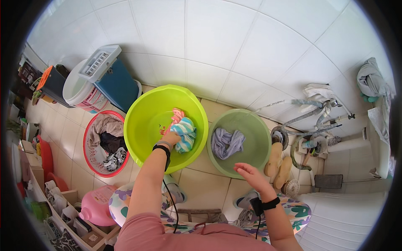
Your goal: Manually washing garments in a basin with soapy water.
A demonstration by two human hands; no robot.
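My left hand [170, 140] is down in the yellow-green plastic basin [138, 125], its fingers at a blue, white and yellow striped cloth [186, 134]. A twisted pink cloth [178, 115] lies beside that one, partly behind the hand. Whether the fingers grip the striped cloth is hard to tell. My right hand [250, 176] hovers over the near rim of the pale green basin [263, 141], empty, with its fingers slightly bent. Inside this basin lies a wet greyish-purple cloth [226, 143]. Water runs into it from a grey hose [304, 103] at the right.
A red-rimmed basin [86, 147] with several garments stands at the left. Behind it are a white bucket [77, 91] and a blue bin [117, 84]. Tan slippers [282, 172] and pipes lie right of the pale green basin. A pink jug [99, 204] stands near my left knee.
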